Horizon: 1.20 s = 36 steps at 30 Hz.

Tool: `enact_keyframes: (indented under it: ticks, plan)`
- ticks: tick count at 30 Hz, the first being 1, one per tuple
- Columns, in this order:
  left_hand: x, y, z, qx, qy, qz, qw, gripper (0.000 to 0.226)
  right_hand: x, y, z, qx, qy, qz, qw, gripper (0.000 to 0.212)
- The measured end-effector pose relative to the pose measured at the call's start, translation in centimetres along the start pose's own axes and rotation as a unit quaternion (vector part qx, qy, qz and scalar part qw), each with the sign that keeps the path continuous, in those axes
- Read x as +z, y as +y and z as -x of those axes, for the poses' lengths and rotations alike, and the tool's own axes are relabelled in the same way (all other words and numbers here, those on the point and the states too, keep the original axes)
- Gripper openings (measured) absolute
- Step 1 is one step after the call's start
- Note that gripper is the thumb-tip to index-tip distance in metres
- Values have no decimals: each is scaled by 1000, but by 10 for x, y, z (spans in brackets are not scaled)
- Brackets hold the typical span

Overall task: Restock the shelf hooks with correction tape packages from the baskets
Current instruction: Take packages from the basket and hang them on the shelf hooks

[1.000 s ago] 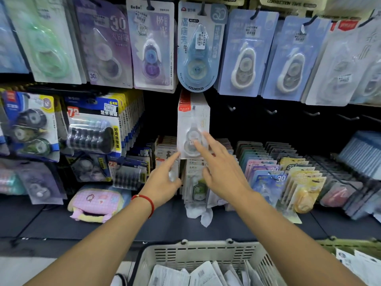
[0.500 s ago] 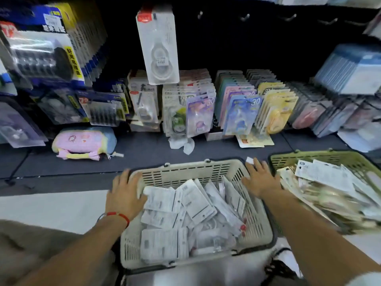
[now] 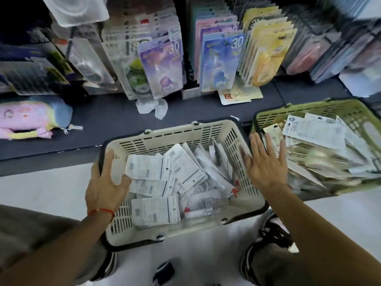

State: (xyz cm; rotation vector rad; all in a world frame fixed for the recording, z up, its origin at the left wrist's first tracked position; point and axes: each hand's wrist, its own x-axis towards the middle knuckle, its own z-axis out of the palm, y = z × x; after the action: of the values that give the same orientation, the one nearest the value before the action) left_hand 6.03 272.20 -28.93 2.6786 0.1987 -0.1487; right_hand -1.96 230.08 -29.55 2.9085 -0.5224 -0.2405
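Note:
A white basket [image 3: 171, 131] sits on the floor in front of me, filled with several correction tape packages [image 3: 148, 168] lying back side up. My left hand [image 3: 105, 182] grips its left rim, thumb inside the basket and fingers along the outer wall. My right hand [image 3: 266, 164] lies flat with straight, spread fingers at the basket's right rim, its fingertips reaching the left edge of a green basket [image 3: 309, 106]. The green basket holds more packages [image 3: 313, 131]. One white package [image 3: 76, 9] hangs at the top left; its hook is out of view.
A dark shelf ledge [image 3: 103, 120] runs behind the baskets, with rows of upright packages [image 3: 162, 67] on it, a pink pencil case [image 3: 26, 120] at the left and crumpled plastic [image 3: 152, 106] in the middle. My knees frame the white basket below.
My view dropped from the hanging package to the baskets. Both hands came down from that package to the white basket's sides; my left thumb now hooks over the rim.

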Motion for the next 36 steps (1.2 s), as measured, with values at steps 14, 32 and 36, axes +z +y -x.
enact_keyframes:
  ticks: [14,32,36]
  plan:
    - [34,61,12,-10,-23,22,999,78,-1,69,-19,-24,-40,1,999,62]
    - [58,124,59,228,-57,24,972,61,7,10,-11,79,-55,-283,954,50]
    - [71,170,69,235,-156,162,946,52,-39,28,-20,68,95,-360,926,34]
